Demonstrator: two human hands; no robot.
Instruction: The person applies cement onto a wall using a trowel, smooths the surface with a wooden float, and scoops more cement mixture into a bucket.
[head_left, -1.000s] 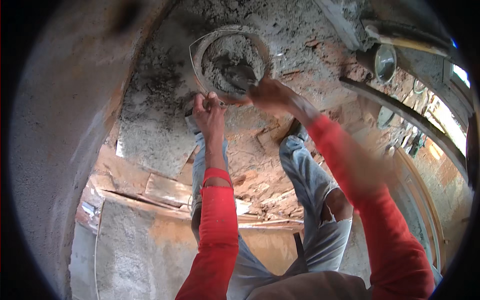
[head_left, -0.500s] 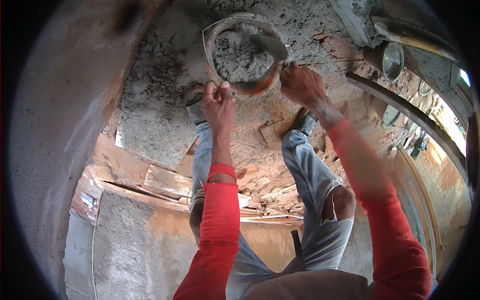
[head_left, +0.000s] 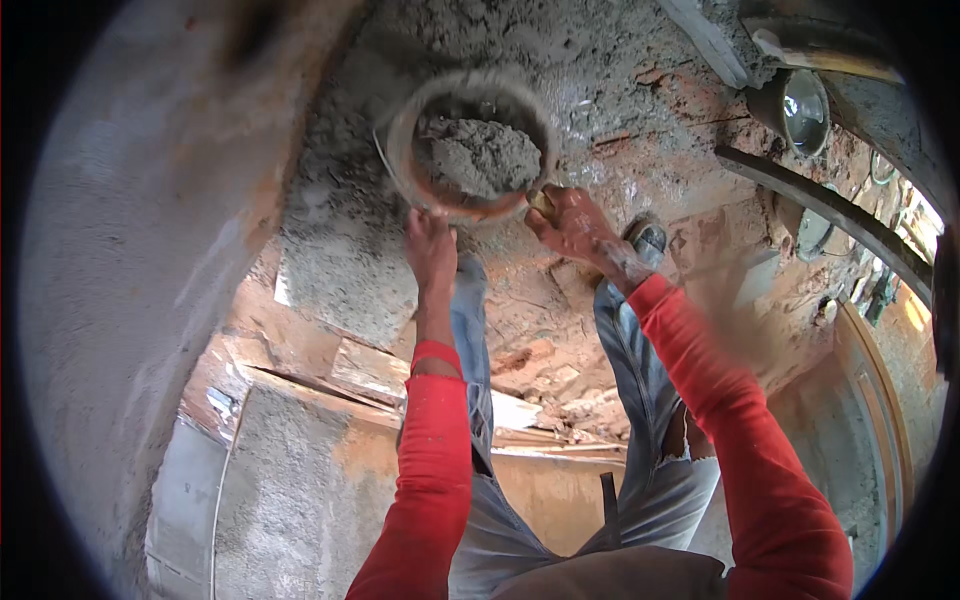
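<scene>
A round bucket point(head_left: 402, 160), blurred at its rim, stands tilted with its mouth facing me. Inside lies a heap of wet grey mortar point(head_left: 485, 155). My left hand point(head_left: 430, 245) is closed on the near left of the bucket's rim. At the near right of the rim, my right hand point(head_left: 575, 225) is closed around a short yellowish handle point(head_left: 541, 204), which looks like the trowel's. No blade shows clearly at that hand. Whether these fingers also grip the rim, I cannot tell.
A rough wall point(head_left: 150, 250) rises on the left. Mortar-smeared board point(head_left: 350, 275) and broken ground lie around my feet. A curved dark bar point(head_left: 830, 215), another bucket point(head_left: 803, 112) and planks point(head_left: 870, 390) are on the right. A flat grey shape point(head_left: 757, 277) shows beside my right forearm.
The bucket has tipped toward me, and its mortar shows as a heap. The trowel blade no longer shows over it. Both hands have come nearer, the right one also leftward.
</scene>
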